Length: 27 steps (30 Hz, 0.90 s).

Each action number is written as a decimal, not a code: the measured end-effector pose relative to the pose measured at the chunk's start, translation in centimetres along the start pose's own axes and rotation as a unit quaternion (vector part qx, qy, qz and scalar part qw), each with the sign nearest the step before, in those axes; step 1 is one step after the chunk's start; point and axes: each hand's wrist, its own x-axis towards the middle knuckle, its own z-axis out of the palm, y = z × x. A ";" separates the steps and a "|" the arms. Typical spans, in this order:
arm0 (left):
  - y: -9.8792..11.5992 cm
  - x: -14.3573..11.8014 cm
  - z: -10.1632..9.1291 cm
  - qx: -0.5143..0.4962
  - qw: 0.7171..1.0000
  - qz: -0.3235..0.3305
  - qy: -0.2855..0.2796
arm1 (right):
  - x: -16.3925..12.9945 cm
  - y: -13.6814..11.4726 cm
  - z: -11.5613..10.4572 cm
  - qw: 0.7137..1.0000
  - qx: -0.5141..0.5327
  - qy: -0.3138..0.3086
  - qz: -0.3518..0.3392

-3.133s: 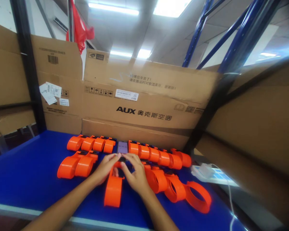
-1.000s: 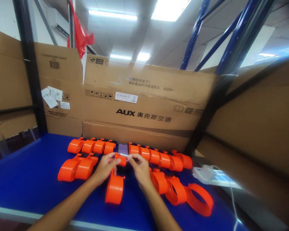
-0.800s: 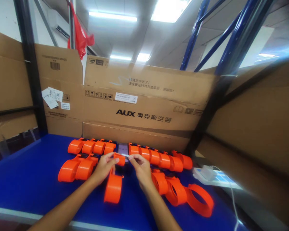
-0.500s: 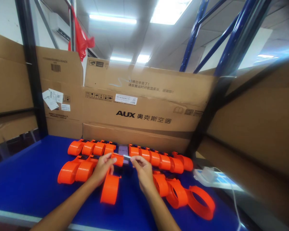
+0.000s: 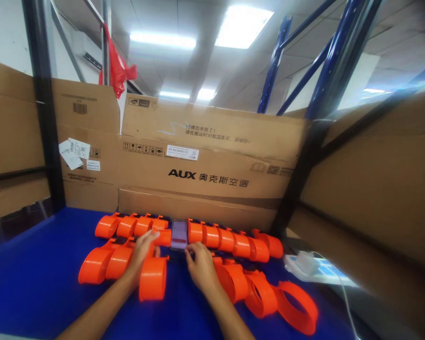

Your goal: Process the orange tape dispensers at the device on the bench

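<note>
My left hand [image 5: 143, 252] grips an orange strap [image 5: 163, 237], with the thumb lying over its upper part. A wide orange loop [image 5: 153, 278] hangs below that hand and seems to belong to the same strap. My right hand [image 5: 201, 264] is closed, thumb and forefinger drawn together beside the lower edge of a phone [image 5: 179, 233]. Whatever may be between those fingertips is too small or hidden to make out. The phone lies between the back rows of straps, its screen lit.
Orange looped straps with dark parts line both sides, left [image 5: 106, 226] and right [image 5: 241, 244]. A looser loop [image 5: 297, 307] lies front right. A power strip [image 5: 318, 269] with a white cable is at the right edge. Cardboard [image 5: 212, 163] walls in the blue tabletop [image 5: 38, 264].
The right hand has moved down and slightly left; the small whitish strip at its fingertips no longer shows. The left hand with the strap has shifted left, uncovering the phone.
</note>
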 end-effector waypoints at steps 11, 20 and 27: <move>-0.7 -0.6 0.9 0.017 0.999 -0.007 0.031 | 0.2 0.4 0.3 1.000 0.017 -0.008 -0.024; -0.4 -0.1 1.3 -0.019 0.999 0.032 0.030 | -1.5 -3.3 -3.8 0.970 0.188 -0.074 -0.134; -0.8 -0.4 1.6 0.025 0.999 0.037 0.006 | -2.5 -5.7 -5.1 0.970 0.149 -0.140 -0.131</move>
